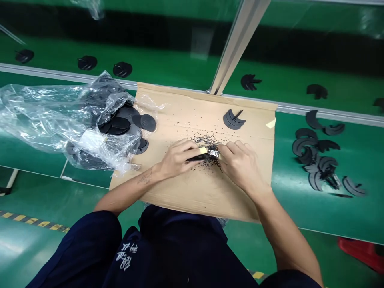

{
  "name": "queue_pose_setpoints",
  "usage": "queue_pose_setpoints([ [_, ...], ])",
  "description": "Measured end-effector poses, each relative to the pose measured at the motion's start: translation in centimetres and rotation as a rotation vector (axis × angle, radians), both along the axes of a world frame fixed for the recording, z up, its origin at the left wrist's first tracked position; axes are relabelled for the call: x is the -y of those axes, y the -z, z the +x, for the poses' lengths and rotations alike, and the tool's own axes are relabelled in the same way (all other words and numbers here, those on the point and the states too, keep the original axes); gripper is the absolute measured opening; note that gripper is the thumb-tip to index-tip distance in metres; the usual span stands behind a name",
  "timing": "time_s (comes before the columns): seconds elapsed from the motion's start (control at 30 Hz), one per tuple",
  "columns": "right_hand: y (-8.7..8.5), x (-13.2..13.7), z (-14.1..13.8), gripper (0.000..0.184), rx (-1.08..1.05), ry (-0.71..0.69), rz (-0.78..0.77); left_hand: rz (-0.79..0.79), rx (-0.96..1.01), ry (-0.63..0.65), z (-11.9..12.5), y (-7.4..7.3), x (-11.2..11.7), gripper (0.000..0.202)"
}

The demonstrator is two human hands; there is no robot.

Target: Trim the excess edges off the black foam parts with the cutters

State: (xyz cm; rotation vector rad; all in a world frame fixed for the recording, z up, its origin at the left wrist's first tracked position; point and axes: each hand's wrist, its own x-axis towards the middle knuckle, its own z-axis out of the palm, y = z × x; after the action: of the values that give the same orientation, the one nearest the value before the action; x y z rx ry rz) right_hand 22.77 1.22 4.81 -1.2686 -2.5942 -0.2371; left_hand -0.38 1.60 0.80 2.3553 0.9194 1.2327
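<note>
My left hand (177,158) is closed round a flat black plastic part (196,157) and presses it down on a sheet of brown cardboard (192,188). One of its fingers is wrapped in tan tape. My right hand (240,164) is closed on a small metal-tipped tool (214,153) whose tip meets the part's edge. Black shavings (204,140) lie scattered about both hands. A small stack of black crescent pieces (233,119) sits on the cardboard beyond my right hand.
A crumpled clear plastic bag (60,116) with black round discs (144,122) lies at the left. Several black crescent pieces (318,156) lie on the green table at the right. More black parts (250,82) ride a green conveyor behind an aluminium rail (330,112).
</note>
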Motion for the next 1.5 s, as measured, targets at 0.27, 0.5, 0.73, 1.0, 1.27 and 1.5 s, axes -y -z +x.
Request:
queue_pose_setpoints([
  [0.27, 0.4, 0.1, -0.1, 0.024, -0.538, 0.078, -0.437, -0.272, 0.276, -0.134, 0.1, -0.3, -0.1, 0.029],
  [0.5, 1.2, 0.3, -2.4, 0.009, -0.506, -0.071, -0.182, -0.242, 0.233, -0.033, -0.3, -0.1, -0.4, 0.023],
  [0.73, -1.0, 0.9, -1.7, 0.012, -0.316, -0.095, -0.177, -0.044, -0.111, 0.005, -0.9, 0.3, -0.6, 0.027],
  [1.0, 0.1, -0.4, 2.9, 0.073, -0.730, -0.004, -0.520, -0.276, 0.308, -0.001, -0.9, -0.3, -1.5, 0.020],
  [1.27, 0.2, -0.7, 3.7, 0.043, -0.472, -0.075, -0.257, -0.249, 0.393, 0.056, -0.4, -0.3, -1.0, 0.021],
  [1.5, 0.4, -0.4, 2.8, 0.051, -0.449, -0.163, -0.252, -0.215, 0.370, 0.073, -0.1, 0.0, -0.8, 0.024],
])
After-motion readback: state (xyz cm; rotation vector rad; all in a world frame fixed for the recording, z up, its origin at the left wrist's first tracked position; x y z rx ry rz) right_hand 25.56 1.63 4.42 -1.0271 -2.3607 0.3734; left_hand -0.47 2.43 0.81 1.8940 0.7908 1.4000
